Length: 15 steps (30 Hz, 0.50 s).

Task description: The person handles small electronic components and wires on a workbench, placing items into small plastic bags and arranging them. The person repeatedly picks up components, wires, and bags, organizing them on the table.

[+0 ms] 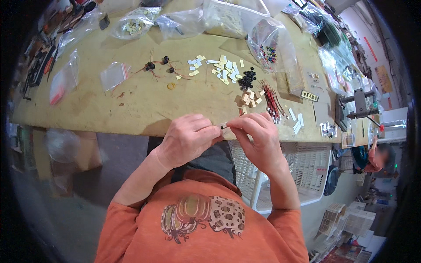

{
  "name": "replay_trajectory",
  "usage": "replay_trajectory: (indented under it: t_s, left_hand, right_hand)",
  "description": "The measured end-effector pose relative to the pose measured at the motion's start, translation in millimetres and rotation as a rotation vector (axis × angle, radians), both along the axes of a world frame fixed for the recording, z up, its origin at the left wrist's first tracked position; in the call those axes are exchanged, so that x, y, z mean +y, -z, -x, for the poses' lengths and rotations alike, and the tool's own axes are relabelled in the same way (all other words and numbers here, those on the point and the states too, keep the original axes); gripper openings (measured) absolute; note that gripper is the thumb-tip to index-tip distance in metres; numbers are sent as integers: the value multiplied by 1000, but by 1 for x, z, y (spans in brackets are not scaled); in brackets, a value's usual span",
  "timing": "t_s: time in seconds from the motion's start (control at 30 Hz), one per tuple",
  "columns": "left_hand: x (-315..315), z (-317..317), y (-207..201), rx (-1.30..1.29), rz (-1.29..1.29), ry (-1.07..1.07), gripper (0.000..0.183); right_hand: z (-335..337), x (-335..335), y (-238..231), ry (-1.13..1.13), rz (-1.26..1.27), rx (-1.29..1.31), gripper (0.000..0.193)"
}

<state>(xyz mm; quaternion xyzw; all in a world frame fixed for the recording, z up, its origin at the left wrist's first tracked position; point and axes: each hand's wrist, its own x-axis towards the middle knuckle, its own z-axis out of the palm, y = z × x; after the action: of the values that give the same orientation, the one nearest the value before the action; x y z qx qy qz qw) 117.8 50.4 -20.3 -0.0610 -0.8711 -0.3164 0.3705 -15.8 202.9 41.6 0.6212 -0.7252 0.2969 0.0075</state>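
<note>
My left hand (189, 136) and my right hand (258, 139) meet at the table's front edge, fingertips nearly touching. Between them shows a small round black part (223, 126) with a pale bit beside it. My right thumb and forefinger pinch at this black part. The fingers of my left hand are closed; what they hold is mostly hidden. Just beyond my right hand lie wooden blocks (250, 98), red and black wires with white connectors (272, 103) and a pile of small black round parts (247, 79).
White and yellow pads (226, 70) lie mid-table, left of the black parts. Black components with red wires (150, 66) sit farther left. Filled plastic bags (268, 49) and a clear bin (232, 19) line the back. A small metal press (360, 105) stands right; a white basket (302, 171) is below.
</note>
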Motion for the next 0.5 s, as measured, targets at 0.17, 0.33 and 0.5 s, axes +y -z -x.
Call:
replay_trajectory:
  t_s: [0.17,0.33,0.5]
  left_hand:
    - [-2,-3,-1,2,-115,127,18]
    - [1,-3,-6,-141,-178,253,12]
    - [-20,6,-16,-359,-401,132,11]
  right_hand:
    - [1,6,-6,-133,-54,4,15]
    - [7,21,-10,-187,-193,-48,15]
    - [5,40,-1,-107,-137,-22,20]
